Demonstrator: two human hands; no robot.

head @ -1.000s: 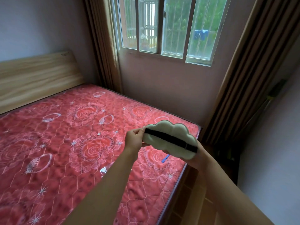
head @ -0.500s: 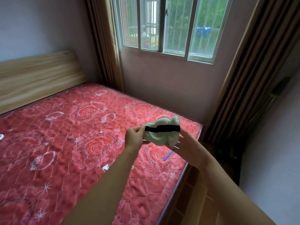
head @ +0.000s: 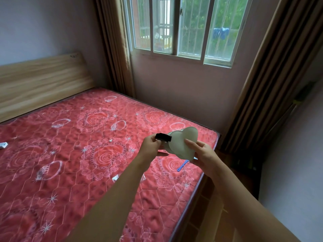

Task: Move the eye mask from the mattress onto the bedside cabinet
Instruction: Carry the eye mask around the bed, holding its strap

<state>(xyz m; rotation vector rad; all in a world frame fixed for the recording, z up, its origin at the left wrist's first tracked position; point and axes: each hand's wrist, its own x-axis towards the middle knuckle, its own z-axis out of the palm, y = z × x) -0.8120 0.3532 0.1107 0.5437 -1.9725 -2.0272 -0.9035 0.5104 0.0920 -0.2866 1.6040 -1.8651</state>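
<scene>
You hold the eye mask [head: 183,144] lifted above the mattress [head: 73,154], left hand [head: 151,147] pinching its black strap [head: 162,137], right hand [head: 203,155] curled under it, probably folding it compact for carrying.

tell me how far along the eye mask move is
Done: the eye mask is off the mattress, lifted above its corner. In hand: the left hand pinches the black strap and the right hand holds the pale pad, which looks folded. Left: carrying it to the bedside cabinet and setting it down; no cabinet is in view, so the person likely has to turn first.
</scene>
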